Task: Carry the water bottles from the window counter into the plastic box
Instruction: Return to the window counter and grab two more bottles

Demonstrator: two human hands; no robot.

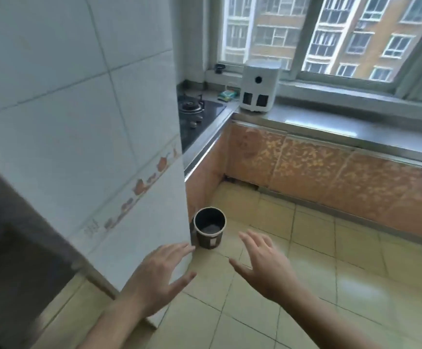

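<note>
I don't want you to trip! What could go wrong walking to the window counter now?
The dark bin stands on the floor by the tiled wall corner, easy to kick. The left hand passes close to that corner and might bump it. No bottles or plastic box show here, so reaching blindly near the white appliance could knock it.

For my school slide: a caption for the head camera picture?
Empty hands, left and right, near a bin.

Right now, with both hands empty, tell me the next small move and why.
Probably step forward past the tiled wall corner toward the window counter. The left hand and right hand are open, holding nothing, above the floor near the dark bin. No water bottles or plastic box show here; only a white appliance stands on the counter, so more counter needs viewing.
</note>
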